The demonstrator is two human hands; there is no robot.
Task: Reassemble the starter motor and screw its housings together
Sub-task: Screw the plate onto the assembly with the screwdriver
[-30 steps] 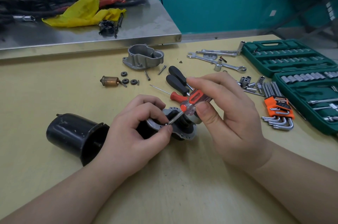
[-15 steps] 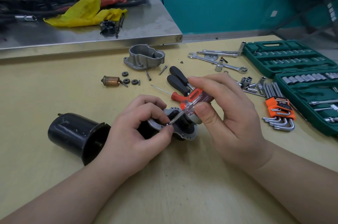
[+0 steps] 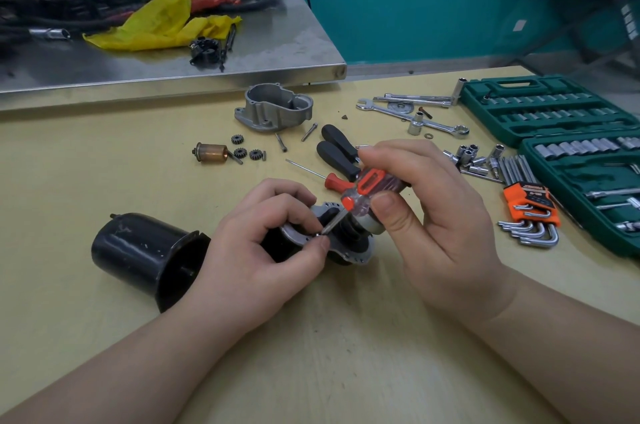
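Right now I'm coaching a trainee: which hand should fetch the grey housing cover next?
Left, probably. The right hand grips the screwdriver; the left hand only pinches the screw, and the grey housing cover lies beyond it.

It was a repair workshop: a green plastic socket-set case lay open at two o'clock, chrome spanners nearby, a steel-topped bench at twelve.

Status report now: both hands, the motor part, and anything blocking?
Left hand pinches screw at motor plate. Right hand grips screwdriver, tip on screw. Black housing lies apart, left. Nothing blocking.
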